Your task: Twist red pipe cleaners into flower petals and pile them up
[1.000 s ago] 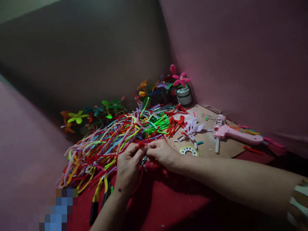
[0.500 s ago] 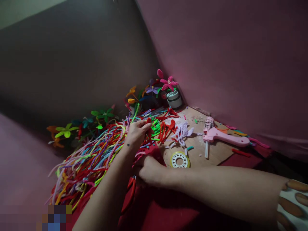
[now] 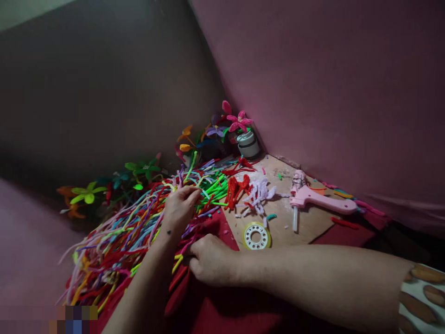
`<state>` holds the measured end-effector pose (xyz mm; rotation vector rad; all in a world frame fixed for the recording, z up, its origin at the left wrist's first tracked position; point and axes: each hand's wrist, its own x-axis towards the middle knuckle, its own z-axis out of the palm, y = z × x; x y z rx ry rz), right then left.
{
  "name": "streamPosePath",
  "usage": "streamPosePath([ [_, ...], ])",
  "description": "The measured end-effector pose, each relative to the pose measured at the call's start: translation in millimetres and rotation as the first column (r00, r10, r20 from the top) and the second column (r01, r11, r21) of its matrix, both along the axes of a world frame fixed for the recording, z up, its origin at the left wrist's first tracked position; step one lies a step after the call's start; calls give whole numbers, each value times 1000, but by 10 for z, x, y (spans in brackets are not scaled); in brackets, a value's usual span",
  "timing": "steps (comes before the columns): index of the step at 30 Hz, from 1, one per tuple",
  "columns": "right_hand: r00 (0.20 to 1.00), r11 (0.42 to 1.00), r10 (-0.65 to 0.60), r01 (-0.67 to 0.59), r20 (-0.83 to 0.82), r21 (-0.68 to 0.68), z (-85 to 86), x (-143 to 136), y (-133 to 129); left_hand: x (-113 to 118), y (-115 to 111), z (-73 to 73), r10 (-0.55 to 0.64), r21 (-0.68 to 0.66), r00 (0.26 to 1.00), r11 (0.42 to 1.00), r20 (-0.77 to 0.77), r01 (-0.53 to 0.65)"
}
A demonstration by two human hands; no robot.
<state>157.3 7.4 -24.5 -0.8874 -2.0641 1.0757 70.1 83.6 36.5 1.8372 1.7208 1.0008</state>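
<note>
My left hand is over the right side of a heap of multicoloured pipe cleaners, its thumb and fingers pinched together. Whatever is between those fingertips is too dark to make out. Lower down, my right hand is curled closed just above the red surface, its fingertips turned away to the left. Pink and yellow pipe cleaner pieces lie by its fingers, and what it grips is hidden. Beyond my hands lie a bunch of green pipe cleaners, red shaped pieces and pale lilac ones.
A pink glue gun and a yellow tape roll lie on a brown board. At the back corner stand a grey-lidded container and a pink fuzzy flower. More flowers line the left wall.
My left hand has moved left and down from the red and green pieces, uncovering them. My right hand has shifted slightly left and down. The whole view has also shifted a little.
</note>
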Motion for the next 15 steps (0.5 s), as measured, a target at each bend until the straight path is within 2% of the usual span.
streamPosePath([
  [3, 996, 985, -8, -8, 92, 172, 3, 4, -49, -306, -182, 15, 100, 36, 992, 994, 73, -103],
  [7, 995, 973, 2, -25, 99, 231, -25, -12, -83, -766, -307, 58, 236, 121, 969, 962, 70, -243],
  [9, 997, 971, 22, -40, 78, 237, -36, -18, -98, -998, -295, 111, 313, 184, 950, 933, 17, -311],
  [12, 998, 972, 45, -54, 44, 229, -47, -21, -120, -1286, -187, 220, 443, 275, 881, 879, -167, -390],
  [15, 998, 976, 53, -58, 31, 208, -61, -22, -133, -1462, -4, 308, 477, 281, 845, 868, -241, -409],
])
